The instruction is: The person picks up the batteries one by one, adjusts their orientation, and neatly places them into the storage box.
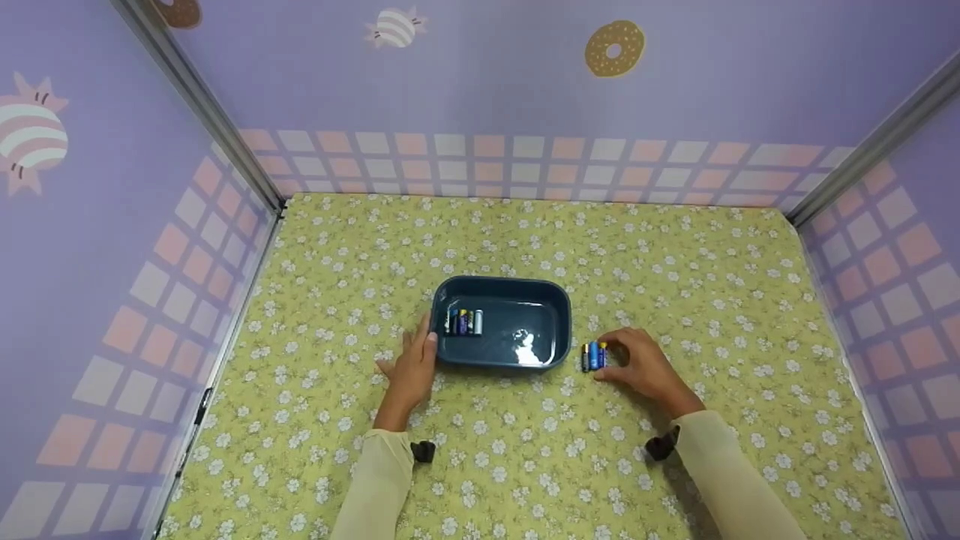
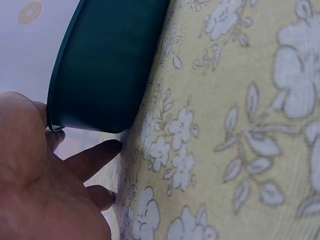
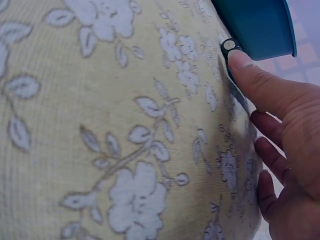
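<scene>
Blue tub (image 1: 517, 319) with batteries (image 1: 463, 322) inside, left hand (image 1: 412, 366) spread against it, right hand (image 1: 639, 364) clamped on 1 battery (image 1: 602, 356) outside

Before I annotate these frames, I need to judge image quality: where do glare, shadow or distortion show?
Head view: white glare inside the rectangular basin, shadow beside the right sleeve; left wrist view: the basin's outer wall is dark; right wrist view: shadow on the floral tablecloth near the right hand, the cloth's edge bowed, probably lens distortion.
</scene>
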### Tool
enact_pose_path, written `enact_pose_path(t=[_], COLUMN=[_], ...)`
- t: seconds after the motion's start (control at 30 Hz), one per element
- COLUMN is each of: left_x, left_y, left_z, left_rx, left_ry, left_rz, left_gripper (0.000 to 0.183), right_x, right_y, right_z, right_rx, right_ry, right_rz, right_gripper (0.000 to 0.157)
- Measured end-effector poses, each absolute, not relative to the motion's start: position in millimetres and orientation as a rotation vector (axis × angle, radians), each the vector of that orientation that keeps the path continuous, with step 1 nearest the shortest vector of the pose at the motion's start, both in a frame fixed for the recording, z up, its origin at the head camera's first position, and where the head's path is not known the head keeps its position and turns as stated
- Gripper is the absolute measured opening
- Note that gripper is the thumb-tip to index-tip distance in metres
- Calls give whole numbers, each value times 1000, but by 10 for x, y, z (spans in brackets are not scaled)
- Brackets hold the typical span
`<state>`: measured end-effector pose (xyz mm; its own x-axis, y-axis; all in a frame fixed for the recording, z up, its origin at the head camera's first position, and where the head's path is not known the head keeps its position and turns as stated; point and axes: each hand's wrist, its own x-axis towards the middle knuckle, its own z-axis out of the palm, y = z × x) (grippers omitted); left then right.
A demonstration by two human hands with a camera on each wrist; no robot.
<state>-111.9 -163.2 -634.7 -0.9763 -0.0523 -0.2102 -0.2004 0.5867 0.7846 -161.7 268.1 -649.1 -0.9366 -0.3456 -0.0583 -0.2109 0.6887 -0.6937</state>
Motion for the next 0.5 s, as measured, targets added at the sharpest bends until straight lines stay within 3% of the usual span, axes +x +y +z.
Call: enact_pose_path(t=[0.5], left_x=[-1128], left_y=[-1641], left_z=[-6362], left_rx=[-212], left_ry=[2642], left_rz=[1338], left_gripper=[66], right_x=[-1625], right_y=[2585], right_z=[-6309], right_rx=[-356], right_ry=[2733], right_rz=[-1185], right_gripper=[61])
